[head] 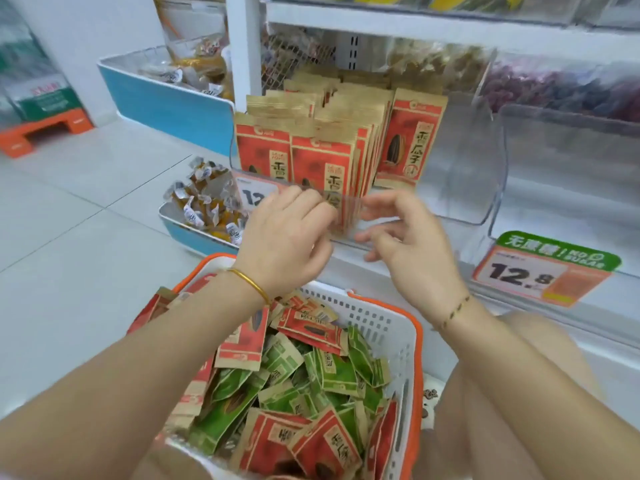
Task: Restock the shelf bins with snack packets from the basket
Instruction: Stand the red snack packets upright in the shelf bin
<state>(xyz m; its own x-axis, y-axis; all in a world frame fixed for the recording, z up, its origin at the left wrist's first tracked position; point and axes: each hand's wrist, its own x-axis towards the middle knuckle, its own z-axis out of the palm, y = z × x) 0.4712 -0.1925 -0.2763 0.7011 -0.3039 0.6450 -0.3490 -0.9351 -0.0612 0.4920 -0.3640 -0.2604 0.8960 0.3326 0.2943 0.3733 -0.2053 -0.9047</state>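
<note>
Now both grips work at the front of the red-packet bin

Red snack packets (325,161) stand upright in the clear bin (457,174), and more lie with green packets (332,372) in the basket (377,317) below. They look light, flat and crinkly, best pinched at the top seam. The right grip (408,237) is loosely spread and holds nothing. The left grip (287,233) curls at the bin's front wall; whether it holds something I cannot tell. This wall bars the way, and a price tag (540,271) hangs beside it.

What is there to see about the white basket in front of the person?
The basket looks like white plastic with perforated walls and an orange rim. It sits upright below the shelf edge, heaped with loose red and green snack packets. The left forearm passes over its left side; whether they touch is unclear.
</note>
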